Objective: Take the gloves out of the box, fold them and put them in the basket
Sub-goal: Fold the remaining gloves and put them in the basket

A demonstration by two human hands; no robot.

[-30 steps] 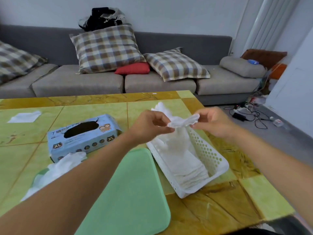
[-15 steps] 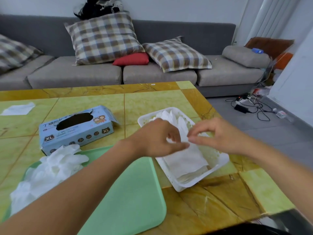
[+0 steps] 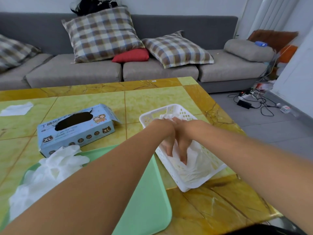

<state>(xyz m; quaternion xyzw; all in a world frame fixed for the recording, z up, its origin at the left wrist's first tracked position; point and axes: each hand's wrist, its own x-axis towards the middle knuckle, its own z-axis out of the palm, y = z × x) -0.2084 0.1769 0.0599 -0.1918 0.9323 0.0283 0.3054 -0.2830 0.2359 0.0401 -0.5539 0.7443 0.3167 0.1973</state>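
Note:
The white perforated basket (image 3: 212, 167) stands on the table right of centre, holding a stack of folded white gloves (image 3: 194, 162). Both my hands are inside it, side by side. My left hand (image 3: 166, 138) and my right hand (image 3: 183, 141) point fingers down and press flat on the top folded glove. The blue glove box (image 3: 76, 131) lies to the left with its dark opening facing up. A heap of loose white gloves (image 3: 49, 172) sits on the green mat (image 3: 145, 206) in front of the box.
A white tissue (image 3: 17, 108) lies at the table's far left. The table's right edge runs close to the basket. Behind the table is a grey sofa (image 3: 152, 68) with checked cushions; cables (image 3: 254, 100) lie on the floor at the right.
My hands carried the folded glove from above the basket down into it and now press it flat on the stack. The camera tilted down and closer.

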